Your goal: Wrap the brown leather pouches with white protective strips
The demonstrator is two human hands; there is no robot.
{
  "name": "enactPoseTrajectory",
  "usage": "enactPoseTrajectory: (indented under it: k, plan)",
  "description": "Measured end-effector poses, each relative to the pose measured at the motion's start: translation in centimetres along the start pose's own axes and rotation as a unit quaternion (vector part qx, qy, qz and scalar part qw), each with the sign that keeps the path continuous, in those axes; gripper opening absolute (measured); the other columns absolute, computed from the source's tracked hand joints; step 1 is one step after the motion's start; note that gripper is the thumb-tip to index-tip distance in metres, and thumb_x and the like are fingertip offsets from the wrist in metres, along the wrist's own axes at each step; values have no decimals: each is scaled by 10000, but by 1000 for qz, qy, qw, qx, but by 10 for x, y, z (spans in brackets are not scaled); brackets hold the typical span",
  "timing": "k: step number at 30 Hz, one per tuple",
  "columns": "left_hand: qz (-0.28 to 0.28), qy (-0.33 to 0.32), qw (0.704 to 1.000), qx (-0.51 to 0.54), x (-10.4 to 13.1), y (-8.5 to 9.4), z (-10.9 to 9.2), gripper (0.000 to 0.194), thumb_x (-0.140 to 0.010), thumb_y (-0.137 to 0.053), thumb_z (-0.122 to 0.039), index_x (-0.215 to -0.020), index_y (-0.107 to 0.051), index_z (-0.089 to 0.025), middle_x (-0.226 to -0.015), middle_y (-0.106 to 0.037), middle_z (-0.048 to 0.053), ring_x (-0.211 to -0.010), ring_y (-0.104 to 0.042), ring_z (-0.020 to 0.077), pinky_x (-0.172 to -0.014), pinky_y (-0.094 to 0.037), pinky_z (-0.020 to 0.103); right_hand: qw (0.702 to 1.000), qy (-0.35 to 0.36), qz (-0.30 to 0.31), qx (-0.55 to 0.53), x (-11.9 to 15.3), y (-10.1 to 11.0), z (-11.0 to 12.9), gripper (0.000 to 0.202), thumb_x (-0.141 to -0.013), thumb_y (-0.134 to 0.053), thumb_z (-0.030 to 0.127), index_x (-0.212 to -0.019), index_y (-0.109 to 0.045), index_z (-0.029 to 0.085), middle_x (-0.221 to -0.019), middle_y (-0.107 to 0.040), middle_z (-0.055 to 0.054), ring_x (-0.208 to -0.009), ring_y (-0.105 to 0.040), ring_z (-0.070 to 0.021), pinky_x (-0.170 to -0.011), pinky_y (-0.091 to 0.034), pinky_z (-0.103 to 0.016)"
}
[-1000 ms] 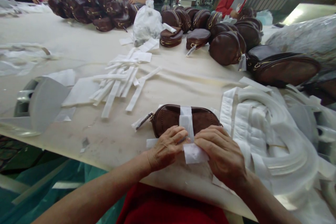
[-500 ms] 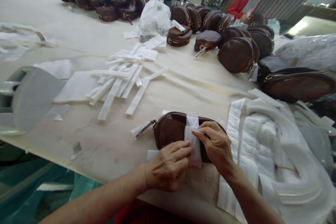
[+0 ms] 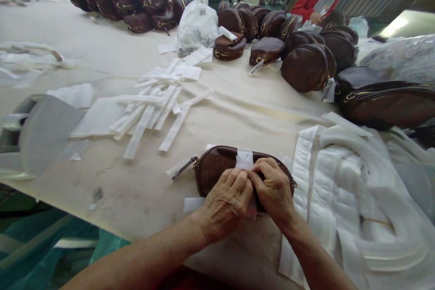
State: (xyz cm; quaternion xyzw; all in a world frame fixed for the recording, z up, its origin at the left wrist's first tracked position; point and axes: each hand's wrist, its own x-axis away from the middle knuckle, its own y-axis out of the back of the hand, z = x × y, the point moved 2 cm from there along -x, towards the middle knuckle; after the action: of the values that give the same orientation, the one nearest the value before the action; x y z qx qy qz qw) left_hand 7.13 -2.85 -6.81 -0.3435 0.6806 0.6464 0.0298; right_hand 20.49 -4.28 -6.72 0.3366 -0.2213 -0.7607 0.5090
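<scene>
A dark brown oval bag lies on the pale table, its wrapped zipper pull pointing left. Around its middle runs a white translucent strip. My left hand rests on the bag's front, fingers bent and pressed together at the strip's lower part. Meeting it from the right, my right hand pinches the same strip with thumb and index finger. The fingertips of both hands nearly touch, and they hide much of the strip. Its lower end shows faintly below them.
White strips are heaped left of centre, by a grey tape dispenser. White padding rolls lie at right. Brown bags and a white plastic bag stand farther back. Two people are across the table.
My left hand has moved up and slightly right, closing against my right hand over the strip. The strip's loose lower part, visible before, is now mostly covered.
</scene>
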Motion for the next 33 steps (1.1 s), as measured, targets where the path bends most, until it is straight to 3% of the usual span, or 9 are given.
enactPoseTrajectory:
  k: [7, 20, 24, 26, 29, 33]
  plan:
    - [43, 8, 999, -9, 2, -3, 0, 393, -905, -348, -150, -1241, -436, 33, -1223, -525, 237, -1226, -448, 305, -1023, -409, 456, 998, 2, -45, 34, -4, 0, 1, 166, -848, -530, 242, -686, -504, 214, -762, -547, -35, -750, -532, -189, -714, -433, -329]
    - [10, 3, 999, -35, 4, -7, 4, 397, -915, -363, -172, -1248, -463, 20, -1274, -527, 229, -1245, -457, 296, -1029, -391, 442, 997, -2, -39, 72, -7, -6, -5, 256, -893, -439, 276, -655, -502, 206, -747, -541, -46, -693, -518, -187, -677, -437, -342]
    - [9, 1, 999, -42, 4, -6, 4, 376, -927, -371, -187, -1238, -484, -8, -1263, -545, 216, -1225, -480, 292, -1011, -382, 455, 997, 11, -63, 48, -6, 0, 2, 185, -882, -489, 282, -730, -556, 200, -780, -564, -45, -719, -544, -181, -694, -470, -334]
    - [9, 5, 999, -49, 3, -4, 5, 361, -938, -360, -199, -1223, -501, -29, -1255, -559, 198, -1206, -495, 287, -1002, -376, 461, 995, 29, -95, 15, 1, 15, 10, 107, -876, -525, 276, -835, -585, 198, -855, -596, -55, -761, -573, -179, -711, -491, -327]
    - [11, 6, 998, -56, 2, -1, 5, 357, -956, -329, -214, -1215, -511, -48, -1251, -572, 169, -1176, -516, 278, -985, -367, 458, 978, 62, -191, 48, 19, 60, 12, 92, -873, -562, 253, -940, -599, 202, -956, -624, -77, -875, -598, -195, -795, -489, -343]
    - [-2, -7, 998, -58, 2, 1, 4, 338, -958, -319, -189, -1183, -527, -47, -1254, -573, 163, -1163, -526, 280, -972, -353, 448, 925, -7, -302, 231, 50, 139, -32, 220, -867, -565, 378, -903, -628, 170, -966, -640, -127, -954, -579, -256, -869, -445, -421]
